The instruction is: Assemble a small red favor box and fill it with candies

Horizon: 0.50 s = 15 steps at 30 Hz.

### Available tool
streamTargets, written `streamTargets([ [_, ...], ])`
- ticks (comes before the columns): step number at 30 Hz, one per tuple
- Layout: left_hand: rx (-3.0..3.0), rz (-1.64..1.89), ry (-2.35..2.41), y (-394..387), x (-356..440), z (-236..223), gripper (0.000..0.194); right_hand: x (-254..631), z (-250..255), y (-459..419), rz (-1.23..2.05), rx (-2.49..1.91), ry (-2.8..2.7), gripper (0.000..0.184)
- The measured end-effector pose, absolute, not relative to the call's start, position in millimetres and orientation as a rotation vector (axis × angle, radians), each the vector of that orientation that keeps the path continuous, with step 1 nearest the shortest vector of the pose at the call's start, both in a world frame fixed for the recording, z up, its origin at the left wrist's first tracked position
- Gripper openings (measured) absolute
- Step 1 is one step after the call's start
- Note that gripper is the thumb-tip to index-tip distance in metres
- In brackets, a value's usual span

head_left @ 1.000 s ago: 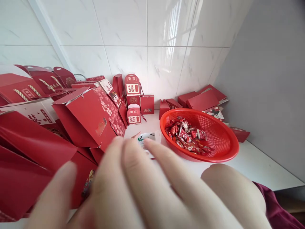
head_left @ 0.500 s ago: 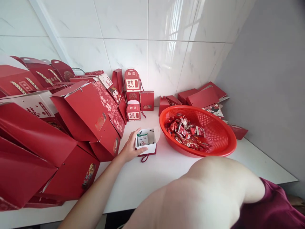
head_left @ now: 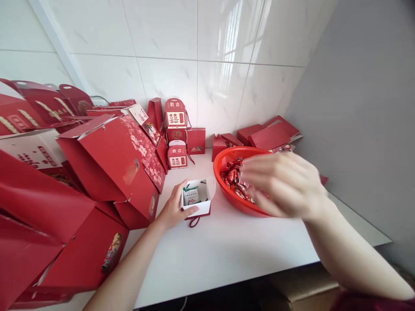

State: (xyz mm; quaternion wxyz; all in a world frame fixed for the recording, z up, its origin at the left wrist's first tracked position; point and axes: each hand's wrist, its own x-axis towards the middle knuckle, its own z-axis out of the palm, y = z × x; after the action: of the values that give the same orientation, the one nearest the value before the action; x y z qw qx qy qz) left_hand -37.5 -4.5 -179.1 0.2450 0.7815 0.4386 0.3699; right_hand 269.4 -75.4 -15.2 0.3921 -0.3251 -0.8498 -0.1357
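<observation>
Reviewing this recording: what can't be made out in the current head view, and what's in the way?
All in the head view:
Right hand: motion blur; whether it holds or touches wrapped pieces is unclear.
Red basket: right side hidden behind that hand.
Small box: the white-and-green packet covers part of its floor.
Packet's fine print: too small to read.
Red boxes at left: cut off by the left edge.

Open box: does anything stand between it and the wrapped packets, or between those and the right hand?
Nothing visible blocks the right hand above the wrapped packets, though blur hides whether it touches them. Between packets and open box stand only the basket's rim and the box's outward-leaning flap; the opening is uncovered.
</observation>
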Motion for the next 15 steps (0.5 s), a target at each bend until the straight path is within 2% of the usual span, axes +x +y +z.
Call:
streamTargets([
  [3,2.116,0.97,1.243,-3.9,-36.2,-175.2,0.086,318.9,-7.9,-14.3,-0.34,-1.211,-2.299,0.028],
  [7,2.092,0.951,1.261,-2.7,-35.1,-172.8,0.086,391.3,-37.6,45.4,0.081,-2.083,-2.487,0.031],
  [8,2.096,0.95,1.261,-2.4,-35.1,-172.9,0.086,403.5,-47.7,52.9,0.182,-2.174,-2.52,0.027],
  [11,2.111,0.935,1.267,-1.5,-35.3,-173.8,0.085,417.1,-70.4,62.0,0.367,-2.262,-2.578,0.017],
  [15,2.114,0.926,1.28,0.4,-35.7,-174.0,0.086,400.5,-78.7,62.8,0.525,-2.169,-2.647,0.014],
])
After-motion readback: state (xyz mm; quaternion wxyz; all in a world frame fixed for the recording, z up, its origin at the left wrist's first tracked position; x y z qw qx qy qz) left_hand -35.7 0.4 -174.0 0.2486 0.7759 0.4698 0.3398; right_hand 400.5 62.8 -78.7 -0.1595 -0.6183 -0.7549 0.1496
